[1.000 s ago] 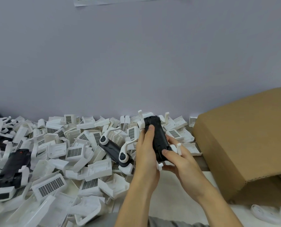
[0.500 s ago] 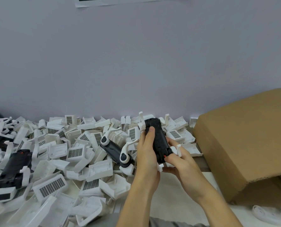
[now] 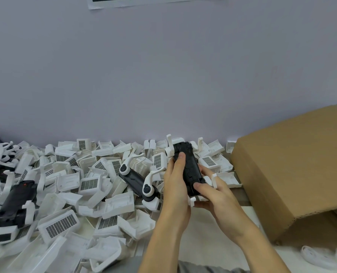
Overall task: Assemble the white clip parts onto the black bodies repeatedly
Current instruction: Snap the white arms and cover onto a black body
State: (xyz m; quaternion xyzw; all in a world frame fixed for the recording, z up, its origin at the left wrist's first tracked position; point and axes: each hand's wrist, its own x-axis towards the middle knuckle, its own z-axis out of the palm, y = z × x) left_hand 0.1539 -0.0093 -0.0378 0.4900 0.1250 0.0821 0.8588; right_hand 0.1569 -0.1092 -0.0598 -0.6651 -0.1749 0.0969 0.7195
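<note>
Both hands hold one black body above the near edge of the parts pile.

Cardboard box [image 3: 293, 174] at right; heap of white clip parts [image 3: 69, 186] at left and far. Left hand [image 3: 176, 186], fingers together, wraps the black body [image 3: 187, 170] from the left. Right hand [image 3: 216, 196] pinches its near end, thumb on top; a white clip [image 3: 214, 179] there appears partly seated.

A cardboard box [image 3: 293, 174] is set at the right of the tabletop [image 3: 203, 233], and a paper sheet [image 3: 154, 1] is fixed to the wall [image 3: 163, 75].
</note>
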